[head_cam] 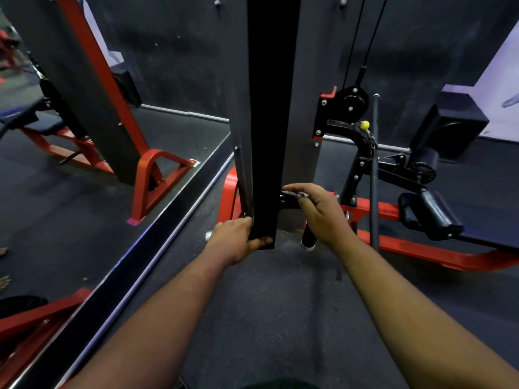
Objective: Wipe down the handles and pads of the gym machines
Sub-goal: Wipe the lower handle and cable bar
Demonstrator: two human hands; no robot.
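Left hand (237, 238): fingers curled round the bottom end of the black upright panel (271, 122), thumb along its lower edge. Right hand (320, 211): fingers curled, pinching a small metal piece (295, 194) just right of the panel; what it is cannot be told. Black roller pad (434, 213) lies well right of the right fingers, on the red frame (421, 248). Mirror (84, 164) stands left of the left fingers.

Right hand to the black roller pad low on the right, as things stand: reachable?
Probably yes. The right hand is pinching a small metal part by the black upright, so it must let go first. The roller pad lies to its right; only a thin black bar stands between, which it can likely pass in front of.
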